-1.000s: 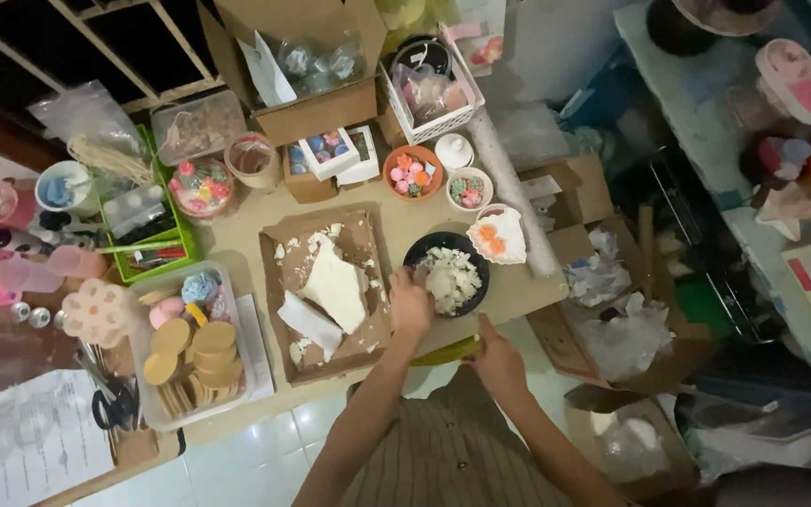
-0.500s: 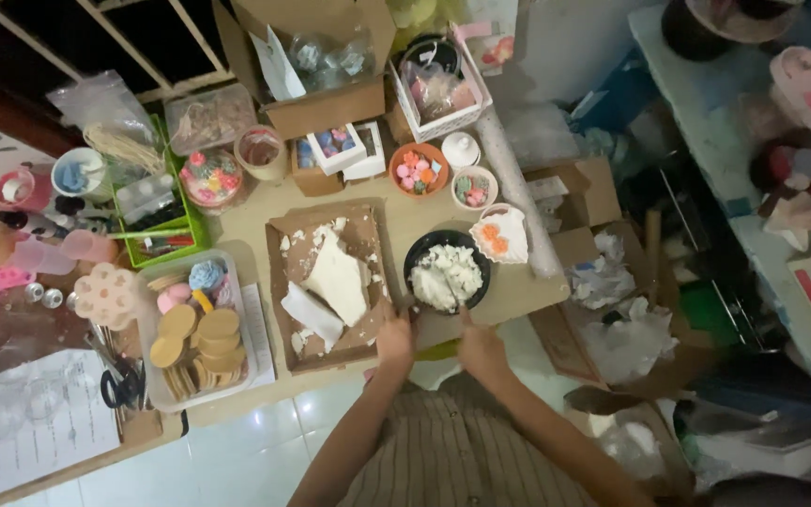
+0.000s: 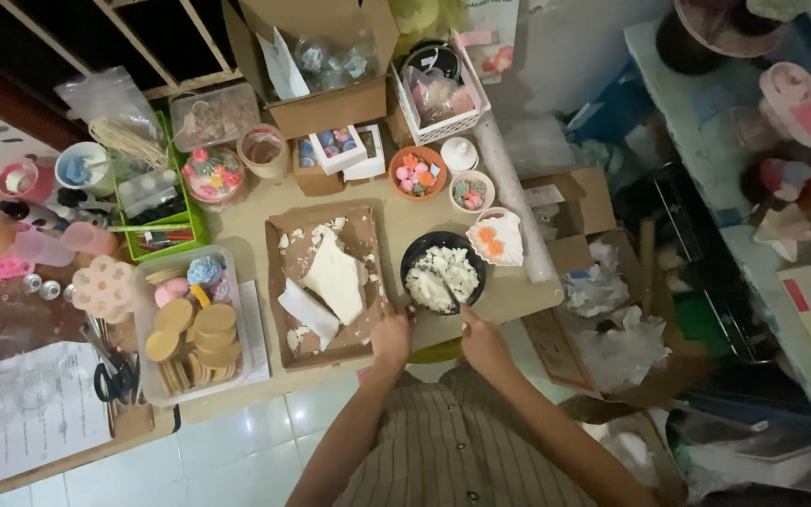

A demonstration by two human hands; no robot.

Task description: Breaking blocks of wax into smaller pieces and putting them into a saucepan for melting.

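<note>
Both hands have come closer to the black bowl [image 3: 443, 272] since one second ago. Then the right hand [image 3: 483, 340] was lower, near the table edge, by a green thing; now it is at the near right rim of the bowl. The left hand [image 3: 391, 335] has slid from beside the bowl down to the near right corner of the brown tray [image 3: 283, 235].

From the head camera, the only view I have, the right hand is closed around a thin dark tool [image 3: 450, 299] whose tip lies among the white chunks [image 3: 441, 274] in the bowl. I judge the work has gone from reaching to stirring or breaking these pieces. The left hand rests between tray and bowl; I cannot tell if it is open or grips something.

On the tray lie bigger white slabs [image 3: 332, 278] and crumbs. Just right of the bowl stands a shell-shaped dish [image 3: 497, 237] with orange pieces.
</note>
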